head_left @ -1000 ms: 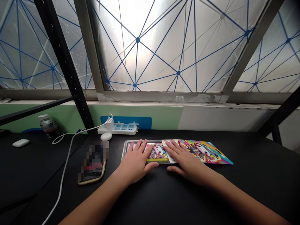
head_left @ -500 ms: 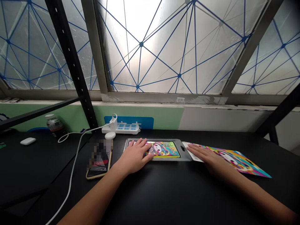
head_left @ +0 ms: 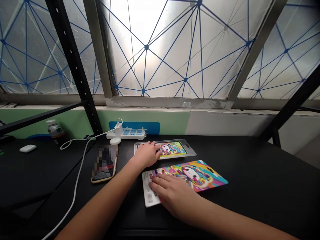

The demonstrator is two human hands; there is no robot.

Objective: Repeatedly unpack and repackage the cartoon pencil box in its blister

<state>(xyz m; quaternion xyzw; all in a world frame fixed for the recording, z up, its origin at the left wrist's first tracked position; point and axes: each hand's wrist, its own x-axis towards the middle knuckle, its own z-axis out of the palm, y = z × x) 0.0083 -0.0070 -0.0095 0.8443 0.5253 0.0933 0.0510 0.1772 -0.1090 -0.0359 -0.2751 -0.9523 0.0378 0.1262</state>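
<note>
My left hand lies over the left part of a clear plastic blister tray, fingers stretched out. Inside the tray is a colourful cartoon-printed pack, partly covered by that hand. Closer to me, my right hand rests flat with fingers extended on a printed cardboard backing card. This card shows a cartoon figure, has a hang hole near its right end, and a white strip with a barcode at its left end. It lies slanted on the black desk, in front of the tray.
A phone in a tan-edged case lies left of my left arm. Behind it are a round white object and a white power strip. A white cable runs down the left side. Farther left are a bottle and a small white case.
My right hand has drawn the printed card leftward and toward me, from beside the tray to in front of it. The tray has tilted slightly under my left hand, its right end farther back.
</note>
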